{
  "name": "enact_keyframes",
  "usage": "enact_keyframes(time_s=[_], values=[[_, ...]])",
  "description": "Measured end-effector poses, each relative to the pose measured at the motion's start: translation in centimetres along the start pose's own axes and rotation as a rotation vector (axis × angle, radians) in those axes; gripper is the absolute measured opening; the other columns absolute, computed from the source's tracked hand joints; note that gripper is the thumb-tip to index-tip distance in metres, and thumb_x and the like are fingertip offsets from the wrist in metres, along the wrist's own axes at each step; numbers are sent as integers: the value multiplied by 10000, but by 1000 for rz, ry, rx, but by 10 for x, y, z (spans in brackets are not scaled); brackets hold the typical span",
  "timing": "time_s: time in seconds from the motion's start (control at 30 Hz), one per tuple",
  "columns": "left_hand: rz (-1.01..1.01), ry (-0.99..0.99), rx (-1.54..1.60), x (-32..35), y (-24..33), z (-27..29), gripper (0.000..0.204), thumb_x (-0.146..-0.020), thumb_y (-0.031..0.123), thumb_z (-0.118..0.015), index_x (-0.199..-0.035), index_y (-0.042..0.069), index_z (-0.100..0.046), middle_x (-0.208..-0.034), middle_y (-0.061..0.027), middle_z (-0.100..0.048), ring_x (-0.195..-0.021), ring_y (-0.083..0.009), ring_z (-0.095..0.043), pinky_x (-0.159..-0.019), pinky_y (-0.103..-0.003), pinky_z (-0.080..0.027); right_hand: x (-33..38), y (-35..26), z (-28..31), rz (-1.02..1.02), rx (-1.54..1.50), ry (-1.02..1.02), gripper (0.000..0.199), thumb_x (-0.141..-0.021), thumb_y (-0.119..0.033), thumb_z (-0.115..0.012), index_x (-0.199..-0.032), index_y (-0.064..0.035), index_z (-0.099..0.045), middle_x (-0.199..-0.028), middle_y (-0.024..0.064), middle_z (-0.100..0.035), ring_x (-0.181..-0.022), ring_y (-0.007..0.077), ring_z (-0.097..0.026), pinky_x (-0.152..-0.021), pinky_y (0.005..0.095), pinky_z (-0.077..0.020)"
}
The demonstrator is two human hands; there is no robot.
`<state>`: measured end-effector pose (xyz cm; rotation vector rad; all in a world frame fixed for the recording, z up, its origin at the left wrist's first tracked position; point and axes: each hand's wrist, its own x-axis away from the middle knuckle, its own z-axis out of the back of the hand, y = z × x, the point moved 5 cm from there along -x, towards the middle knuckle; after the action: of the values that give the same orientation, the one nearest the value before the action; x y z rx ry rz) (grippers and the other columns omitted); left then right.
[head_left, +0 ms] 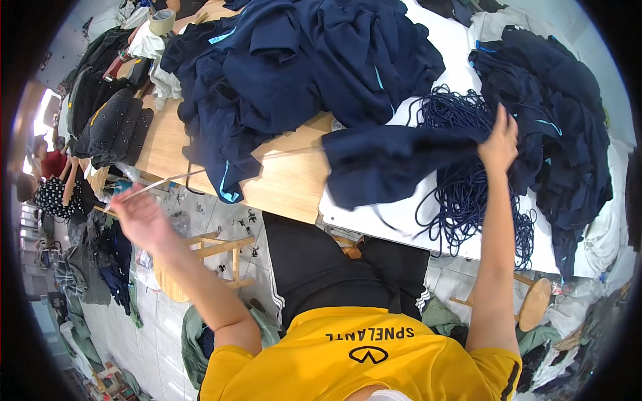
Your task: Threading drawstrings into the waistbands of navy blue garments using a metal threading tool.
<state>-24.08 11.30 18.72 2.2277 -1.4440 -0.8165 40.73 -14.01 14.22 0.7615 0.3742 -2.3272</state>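
Observation:
My left hand (142, 215), reaching far out to the left, is closed on the end of a long thin light-coloured rod (160, 182). The rod slants up over the wooden tabletop toward a navy fabric piece (374, 164); where it meets the cloth is blurred. My right hand (500, 144) grips the narrower right end of that fabric piece, which hangs stretched and motion-smeared above the white tabletop. Right beside and beneath this hand is a tangled heap of navy cords (461, 187). A dark cord dangles below the fabric.
A big pile of navy garments (287, 73) with light blue strips covers the far table. Another navy pile (545, 113) lies at the right. Folded black clothes (110, 127) and a tape roll (162, 21) are at the left. Wooden stools (234, 257) stand below; another person (60, 190) is far left.

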Motion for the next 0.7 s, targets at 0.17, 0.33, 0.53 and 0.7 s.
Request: enact_keyframes(time_s=[0.17,0.33,0.53,0.7], values=[[59,158,-307,-26,-10,50,386,-939,256,-589,-1252,46,-506,-1028,-33,-579,-959,-171,-588,-906,-320,-492,19,87,-56,-194,-425,-109,526,-819,-195,-657,-1319,-123,-511,-1176,150,-601,-1056,299,-601,-921,367,-459],[259,-105,-257,74,-107,-89,383,-943,166,-579,-1289,41,-472,-1154,-96,-577,-1038,-245,-619,-861,-305,-533,38,-120,17,102,-1485,-525,392,-818,-48,-604,-1210,-71,-606,-1050,65,-662,-966,150,-607,-897,286,-460],[355,-224,26,130,-136,-152,266,-967,151,-530,-1217,63,-509,-1069,-99,-632,-981,-270,-661,-779,-290,-576,84,-224,62,63,-1720,-1044,352,-904,-90,-563,-1251,-27,-575,-1220,61,-613,-964,85,-563,-843,212,-441],[344,-255,6,144,-133,-154,226,-954,138,-553,-1163,55,-533,-1024,-113,-650,-942,-272,-675,-752,-291,-583,88,-221,66,-105,-1897,-1072,93,-915,-112,-579,-931,-24,-605,-1007,68,-669,-841,93,-597,-762,230,-475]])
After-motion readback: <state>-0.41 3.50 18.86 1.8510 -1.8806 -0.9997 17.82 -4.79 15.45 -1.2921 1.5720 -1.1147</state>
